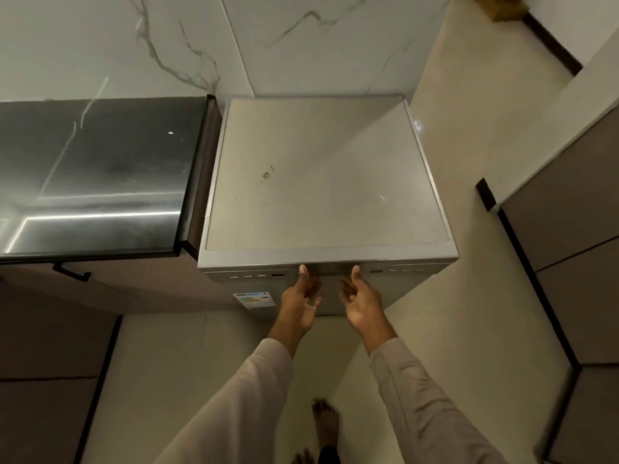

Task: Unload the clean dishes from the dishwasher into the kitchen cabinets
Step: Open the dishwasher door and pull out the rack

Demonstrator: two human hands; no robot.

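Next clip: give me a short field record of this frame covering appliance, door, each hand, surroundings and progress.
appliance: silver freestanding dishwasher, seen from above
door: closed; no dishes in view
left hand: thumb tip at the recessed handle strip on the door's top edge, fingers curled; grip unclear
right hand: same pose, beside the left hand
left of dishwasher: glossy dark countertop
behind: white marble wall
progress: unloading not yet begun
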